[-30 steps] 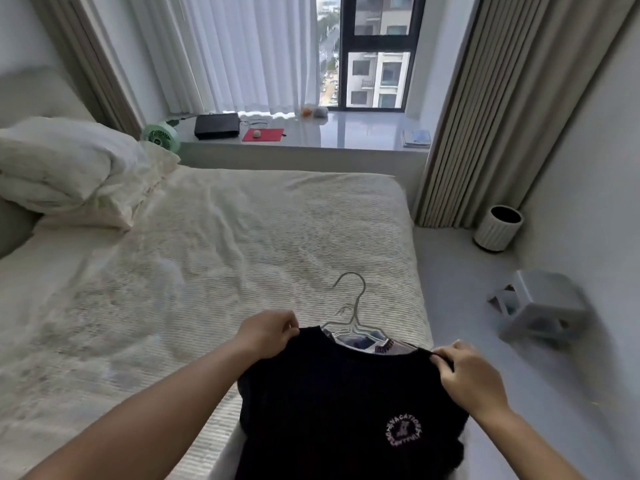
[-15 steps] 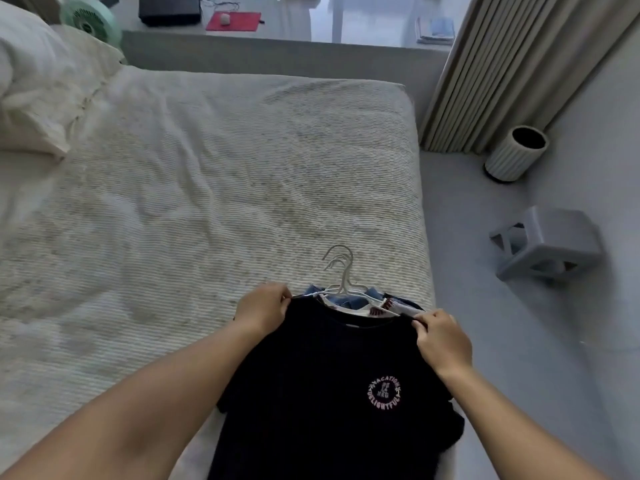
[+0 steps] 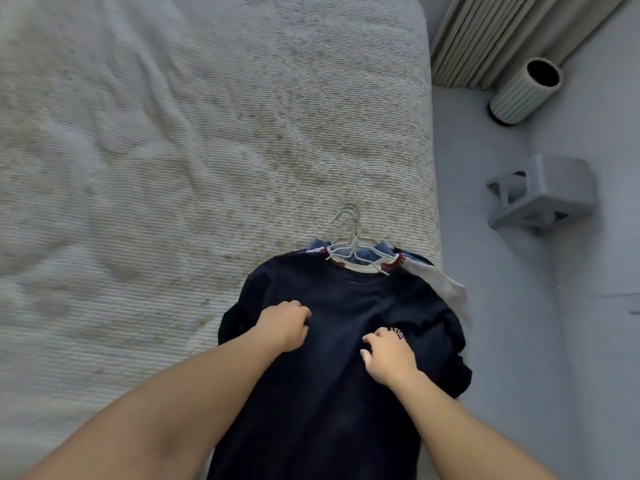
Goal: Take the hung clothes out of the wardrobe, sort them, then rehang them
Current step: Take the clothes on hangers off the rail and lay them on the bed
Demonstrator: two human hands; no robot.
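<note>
Shirt [image 3: 346, 393]: navy, top of hung stack, bed [image 3: 173, 168] rt edge.
Hangers [image 3: 351, 237]: hooks bunched above collar.
L hand [image 3: 284, 325]: fingers curled, bunching shirt chest.
R hand [image 3: 388, 355]: same, by logo.

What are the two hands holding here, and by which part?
Both hands, left hand and right hand, have curled fingers on the chest of the dark T-shirt, seemingly bunching its fabric; none touches the hangers.

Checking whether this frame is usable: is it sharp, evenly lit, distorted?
Head view: soft, flat light, no glare; bedspread smeared by blur at left; hangers fairly crisp; wide-angle bends the curtain and tilts the bin.
</note>
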